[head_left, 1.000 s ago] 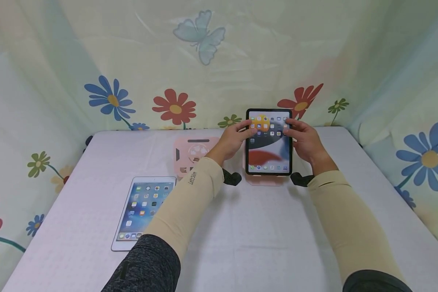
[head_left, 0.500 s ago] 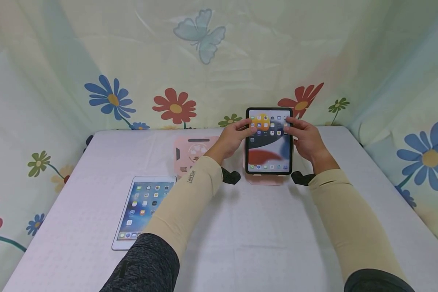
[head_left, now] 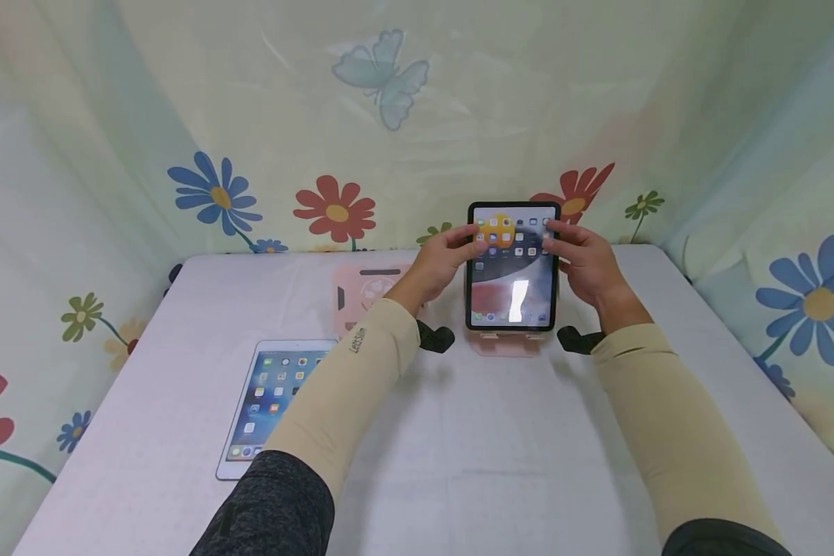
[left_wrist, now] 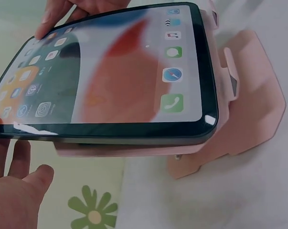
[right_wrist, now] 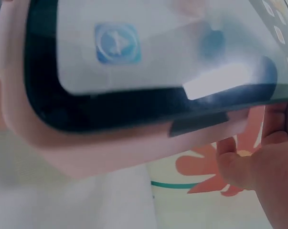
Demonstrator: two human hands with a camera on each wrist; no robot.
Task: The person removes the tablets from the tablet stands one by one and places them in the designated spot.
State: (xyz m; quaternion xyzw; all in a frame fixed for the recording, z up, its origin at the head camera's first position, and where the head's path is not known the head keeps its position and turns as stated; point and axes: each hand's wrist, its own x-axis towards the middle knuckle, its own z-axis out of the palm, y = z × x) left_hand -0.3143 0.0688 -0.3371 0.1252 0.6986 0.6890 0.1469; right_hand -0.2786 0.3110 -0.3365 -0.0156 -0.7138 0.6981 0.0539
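A black-rimmed tablet point(head_left: 507, 289) with a lit screen of app icons leans on a pink stand point(left_wrist: 253, 95), whose small hooks sit at its lower edge. My left hand point(head_left: 436, 269) grips the tablet's upper left edge, fingertips over the front. On the opposite edge my right hand point(head_left: 589, 266) does likewise, with some fingers behind. The stand's base plate lies on the table below. In the right wrist view, the pink back panel point(right_wrist: 110, 160) shows under the tablet's rim, beside the right hand point(right_wrist: 261, 167).
A white tablet point(head_left: 267, 401) lies screen up at the left, partly covered by my left sleeve point(head_left: 350, 378). Behind that forearm is a second pink stand point(head_left: 353, 297) with dark pads. The white-covered table point(head_left: 500, 463) ends at a flowered curtain point(head_left: 264, 93).
The tablet has tilted slightly, and a bright reflection now shows low on its screen. Both hands keep their hold at its sides. The head view has shifted a little.
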